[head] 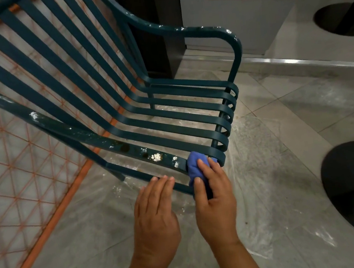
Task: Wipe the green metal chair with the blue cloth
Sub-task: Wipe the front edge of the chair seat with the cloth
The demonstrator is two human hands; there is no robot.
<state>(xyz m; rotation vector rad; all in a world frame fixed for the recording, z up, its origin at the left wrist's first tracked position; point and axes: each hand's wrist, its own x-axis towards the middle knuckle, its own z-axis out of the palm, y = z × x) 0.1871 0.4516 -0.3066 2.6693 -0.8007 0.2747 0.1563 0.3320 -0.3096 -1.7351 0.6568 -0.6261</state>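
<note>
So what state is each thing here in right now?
green chair: tilted, white specks on both armrests
near armrest: white blotches not yet wiped
blue cloth: bunched, pressed on the near armrest's front end
right hand: closed on the cloth
left hand: open, fingertips at the chair's lower bar

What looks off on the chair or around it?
White crusty splatter dots the near armrest of the green chair, just left of the blue cloth under the right hand. More flecks mark the far armrest. White dust also smears the floor sheet. The left hand is open, holding nothing.
</note>
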